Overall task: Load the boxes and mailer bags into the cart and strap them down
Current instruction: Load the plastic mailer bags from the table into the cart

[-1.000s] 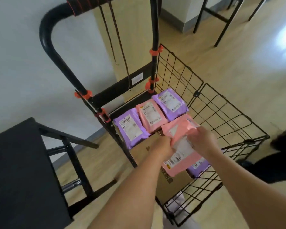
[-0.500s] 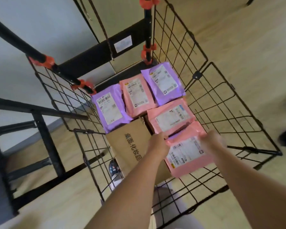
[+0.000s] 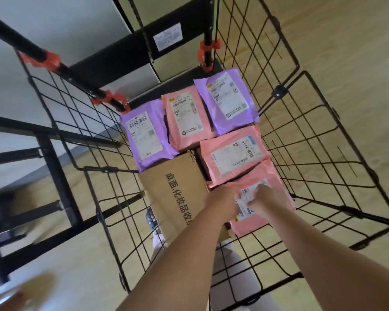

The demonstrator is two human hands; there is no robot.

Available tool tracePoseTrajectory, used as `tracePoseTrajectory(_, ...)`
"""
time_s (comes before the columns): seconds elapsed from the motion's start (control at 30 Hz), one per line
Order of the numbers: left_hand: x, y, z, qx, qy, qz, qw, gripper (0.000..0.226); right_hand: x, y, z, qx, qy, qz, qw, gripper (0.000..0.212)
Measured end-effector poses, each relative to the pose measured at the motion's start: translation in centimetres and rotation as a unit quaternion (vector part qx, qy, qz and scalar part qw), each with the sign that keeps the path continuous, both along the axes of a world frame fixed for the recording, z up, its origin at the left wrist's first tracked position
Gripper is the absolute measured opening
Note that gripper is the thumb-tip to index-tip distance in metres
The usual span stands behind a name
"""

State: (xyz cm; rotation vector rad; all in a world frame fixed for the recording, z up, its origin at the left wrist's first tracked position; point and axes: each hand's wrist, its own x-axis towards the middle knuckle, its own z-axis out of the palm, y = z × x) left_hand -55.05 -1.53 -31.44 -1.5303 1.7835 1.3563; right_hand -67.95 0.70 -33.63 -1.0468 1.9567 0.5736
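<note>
The black wire cart [image 3: 305,140] with orange clips stands open below me. In it lies a brown cardboard box [image 3: 177,194] with printed characters. On the boxes rest a purple mailer bag [image 3: 144,135], a pink one [image 3: 186,117], another purple one [image 3: 227,102] and a second pink one [image 3: 234,151]. The nearest pink mailer bag [image 3: 276,187] lies at the cart's near right. My left hand [image 3: 222,200] grips its left edge. My right hand [image 3: 267,198] rests on its label, holding it down. Both hands hide much of that bag.
A black cord [image 3: 142,30] hangs down by the cart's upright handle frame [image 3: 38,55]. A black table frame [image 3: 54,176] stands at the left against a pale wall. Wooden floor surrounds the cart. My legs [image 3: 234,277] show through the near mesh. Something blurred [image 3: 20,295] sits bottom left.
The pink mailer bag has come down from mid-air onto the near right of the load. My right hand slid from its edge onto the label. My view moved closer over the cart.
</note>
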Motion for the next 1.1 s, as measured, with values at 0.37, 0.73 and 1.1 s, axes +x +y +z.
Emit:
tracePoseTrajectory(0.37,1.0,0.9,0.0,0.052,-0.006,-0.034,0.998,0.059,1.0,-0.5,-0.3,0.023,-0.015,0.009,1.000,0.005)
tracePoseTrajectory(0.73,5.5,-1.2,6.8,-0.061,-0.099,0.060,0.991,0.042,5.8,-3.8,6.4,-0.032,-0.011,0.101,0.994,0.007)
tracePoseTrajectory(1.1,13.5,-2.2,16.7,-0.213,-0.127,0.136,0.959,0.051,15.5,-6.3,17.3,-0.160,-0.020,0.252,0.954,0.007)
